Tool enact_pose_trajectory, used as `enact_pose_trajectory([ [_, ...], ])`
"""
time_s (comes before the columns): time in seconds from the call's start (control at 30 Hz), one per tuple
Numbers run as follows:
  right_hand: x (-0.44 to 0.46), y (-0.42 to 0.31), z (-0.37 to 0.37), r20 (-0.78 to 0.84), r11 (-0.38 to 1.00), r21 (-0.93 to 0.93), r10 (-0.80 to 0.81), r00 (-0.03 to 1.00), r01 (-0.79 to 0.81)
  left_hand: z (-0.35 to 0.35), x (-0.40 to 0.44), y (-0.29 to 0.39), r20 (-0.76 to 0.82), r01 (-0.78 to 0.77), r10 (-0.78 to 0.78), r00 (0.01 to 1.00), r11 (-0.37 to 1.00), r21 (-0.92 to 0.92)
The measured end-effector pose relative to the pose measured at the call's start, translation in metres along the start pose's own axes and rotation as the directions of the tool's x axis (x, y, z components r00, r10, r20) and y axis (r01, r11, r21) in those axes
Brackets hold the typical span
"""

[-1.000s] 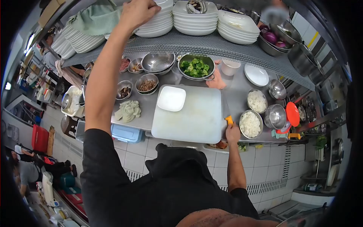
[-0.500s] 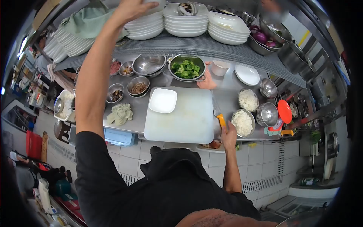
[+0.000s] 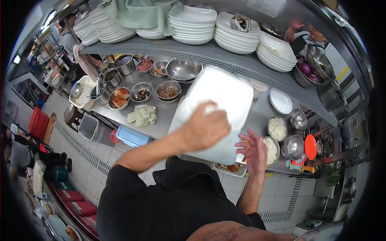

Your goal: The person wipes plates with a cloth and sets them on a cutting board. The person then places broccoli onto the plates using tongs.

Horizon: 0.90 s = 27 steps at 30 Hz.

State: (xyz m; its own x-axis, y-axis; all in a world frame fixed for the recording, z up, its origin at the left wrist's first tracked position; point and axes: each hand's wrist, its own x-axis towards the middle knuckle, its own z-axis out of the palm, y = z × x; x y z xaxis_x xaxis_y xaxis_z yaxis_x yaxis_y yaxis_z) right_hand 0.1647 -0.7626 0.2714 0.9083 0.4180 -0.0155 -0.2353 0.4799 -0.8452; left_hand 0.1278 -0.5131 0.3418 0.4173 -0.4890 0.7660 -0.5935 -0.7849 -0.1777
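A metal work surface [image 3: 159,124] runs across the middle of the frame in a kitchen with a pale tiled floor [image 3: 82,147]. Nearest is the wearer's black shirt [image 3: 161,201], at the bottom. The right hand [image 3: 253,150] is open with its fingers spread, near 2 bowls of white rice [image 3: 277,128], with no object seen in its grasp. The left hand [image 3: 208,126] is partly curled and overlaps a large white plate [image 3: 227,94]; whether its fingers grip the plate, I cannot tell.

The plate, blurred, is at the center, over a pale cutting board [image 3: 209,152]. The edge of a smaller white dish [image 3: 183,111] shows at its left.

Left of the board are a crumpled cloth [image 3: 142,115] and metal bowls of chopped food [image 3: 169,90]. To the right, past the rice, are empty metal bowls [image 3: 293,147] and a red disc [image 3: 310,147], with a white oval plate [image 3: 281,101] farther back.

Beyond, a mesh-topped shelf [image 3: 197,50] crosses the upper frame, carrying stacks of white dishes [image 3: 237,38], a green cloth [image 3: 140,16] draped over some of them, and a bowl of purple onions [image 3: 305,70] at upper right. Farther off, 1 person [image 3: 307,39] stands at upper right, another [image 3: 66,38] at upper left.
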Motion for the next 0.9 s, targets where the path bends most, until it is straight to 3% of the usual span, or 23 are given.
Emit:
enact_pose_trajectory([
  [0.03,0.005,0.005,0.008,0.021,0.997,0.058,0.051,0.998,-0.052,0.017,-0.015,0.017,0.042,0.022,-0.018,0.999,0.995,-0.097],
  [0.1,0.018,0.021,0.014,0.079,0.973,0.163,0.151,0.985,-0.162,0.056,-0.048,0.038,0.272,0.068,0.012,0.962,0.957,-0.282],
  [0.13,0.033,0.057,-0.006,-0.164,0.993,-0.067,0.082,0.983,-0.094,0.069,-0.054,0.038,0.27,0.038,0.038,0.962,0.962,-0.27],
  [0.2,0.047,0.086,-0.041,-0.169,0.971,-0.151,0.157,0.973,-0.183,0.083,-0.059,0.036,0.264,-0.03,0.099,0.959,0.967,-0.252],
  [0.27,0.06,0.108,-0.075,-0.242,0.932,-0.245,0.207,0.948,-0.266,0.069,-0.047,0.002,0.235,0.066,-0.032,0.971,0.988,-0.138],
  [0.33,0.072,0.135,-0.102,-0.362,0.877,-0.328,0.227,0.904,-0.352,0.031,-0.023,-0.062,0.172,0.185,-0.203,0.964,0.976,0.119],
  [0.37,0.076,0.146,-0.113,-0.404,0.849,-0.366,0.223,0.887,-0.38,0.001,-0.003,-0.094,0.039,0.178,-0.185,0.982,0.975,0.135],
  [0.47,0.083,0.16,-0.135,-0.496,0.725,-0.522,0.169,0.851,-0.449,-0.064,0.007,-0.188,-0.22,0.247,-0.165,0.961,0.871,0.425],
  [0.57,0.085,0.151,-0.139,-0.51,0.516,-0.71,0.091,0.855,-0.479,-0.121,0.005,-0.286,-0.394,0.421,-0.204,0.896,0.671,0.61],
  [0.63,0.075,0.133,-0.126,-0.495,0.415,-0.776,0.064,0.866,-0.475,-0.161,0.008,-0.341,-0.43,0.515,-0.285,0.857,0.503,0.694],
  [0.7,0.064,0.129,-0.146,-0.371,0.24,-0.909,-0.094,0.924,-0.34,-0.193,0.018,-0.382,-0.391,0.618,-0.552,0.737,0.315,0.72],
  [0.73,0.062,0.126,-0.145,-0.299,0.138,-0.95,-0.168,0.939,-0.278,-0.204,0.027,-0.392,-0.4,0.69,-0.666,0.63,0.243,0.681],
  [0.8,0.055,0.109,-0.12,-0.351,0.267,-0.917,-0.186,0.918,-0.297,-0.217,0.044,-0.415,-0.375,0.795,-0.845,0.381,0.092,0.6],
  [0.83,0.049,0.094,-0.096,-0.382,0.33,-0.893,-0.194,0.903,-0.307,-0.223,0.026,-0.478,-0.252,0.828,-0.893,0.373,0.197,0.525],
  [0.9,0.064,0.07,-0.038,-0.316,0.31,-0.919,-0.207,0.926,-0.244,-0.236,-0.01,-0.602,0.007,0.898,-0.941,0.337,0.324,0.298],
])
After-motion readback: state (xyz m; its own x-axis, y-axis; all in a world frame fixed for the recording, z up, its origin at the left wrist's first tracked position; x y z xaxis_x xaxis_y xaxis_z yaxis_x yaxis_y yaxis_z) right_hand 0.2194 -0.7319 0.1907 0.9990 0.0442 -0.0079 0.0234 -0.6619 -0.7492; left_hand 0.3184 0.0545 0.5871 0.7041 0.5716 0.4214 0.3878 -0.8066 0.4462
